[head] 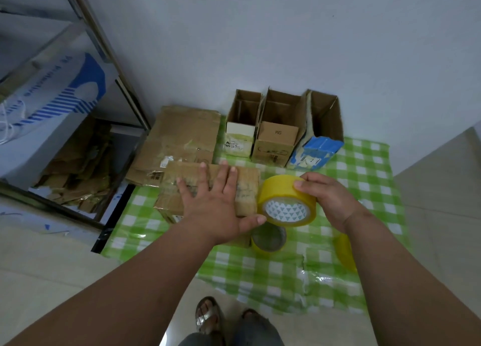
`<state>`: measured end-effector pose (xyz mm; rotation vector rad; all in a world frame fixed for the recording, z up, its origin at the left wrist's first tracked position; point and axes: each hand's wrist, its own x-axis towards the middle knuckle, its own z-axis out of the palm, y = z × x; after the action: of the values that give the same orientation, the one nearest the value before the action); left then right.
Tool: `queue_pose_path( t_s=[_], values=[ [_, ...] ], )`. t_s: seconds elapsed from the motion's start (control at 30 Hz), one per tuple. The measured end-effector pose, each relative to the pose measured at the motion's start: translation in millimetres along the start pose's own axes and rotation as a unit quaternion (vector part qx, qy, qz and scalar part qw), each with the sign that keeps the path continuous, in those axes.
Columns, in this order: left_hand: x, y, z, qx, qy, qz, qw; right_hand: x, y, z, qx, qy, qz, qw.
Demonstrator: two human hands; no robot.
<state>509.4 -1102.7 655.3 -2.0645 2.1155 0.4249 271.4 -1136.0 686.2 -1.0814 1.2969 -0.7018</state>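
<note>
Sandalled feet (208, 317) stood before the checked cloth (364, 163); box-taping in hand.
Left hand (213, 202) lay flat, fingers spread, pinning the cardboard box (247, 186) on the cloth; right hand (328, 197) curled its fingers round the yellow tape roll (283, 202) at the box's right end. Pulling the tape taut and low would likely serve best.

Looks forward and steeply down from head height through one wide-angle lens, close above the green checked cloth (369, 168) on the floor (65, 267), from the wearer's feet (208, 317) up to the wall (286, 33) past the cloth's far edge.
</note>
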Motion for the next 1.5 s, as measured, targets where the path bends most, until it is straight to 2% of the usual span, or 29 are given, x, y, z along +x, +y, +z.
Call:
queue_pose_path(
  t_s=[0.27, 0.37, 0.57, 0.67, 0.83, 1.03, 1.3, 1.5],
  values=[
    [-2.5, -0.9, -0.8, 0.009, 0.005, -0.008, 1.000, 7.7, 21.8, -19.3, -0.145, -0.002, 0.007, 0.989],
    [-4.4, 1.2, -2.8, 0.012, 0.005, -0.021, 1.000, 14.8, 23.8, -19.5, -0.163, -0.035, 0.011, 0.986],
    [-21.2, 29.4, -0.9, -0.034, 0.113, -0.090, 0.989, 29.9, 28.8, -26.6, -0.117, -0.061, 0.056, 0.990],
    [-34.5, 37.5, 2.1, -0.052, 0.146, -0.138, 0.978, 35.5, 29.3, -26.4, -0.135, -0.096, 0.058, 0.984],
    [-40.9, 41.0, 5.2, -0.168, 0.082, -0.211, 0.959, 35.4, 29.9, -22.8, -0.169, -0.151, 0.058, 0.972],
    [-42.6, 51.3, 4.2, -0.215, 0.135, -0.179, 0.950, 28.0, 28.3, -19.9, -0.169, -0.154, 0.073, 0.971],
    [-58.5, 62.2, 3.3, -0.176, 0.300, -0.055, 0.936, 13.9, 21.0, -12.4, -0.141, -0.208, 0.052, 0.967],
    [-67.4, 49.8, 9.5, -0.184, 0.329, -0.041, 0.925, 5.6, 24.8, -7.2, -0.125, -0.209, 0.047, 0.969]
  ],
)
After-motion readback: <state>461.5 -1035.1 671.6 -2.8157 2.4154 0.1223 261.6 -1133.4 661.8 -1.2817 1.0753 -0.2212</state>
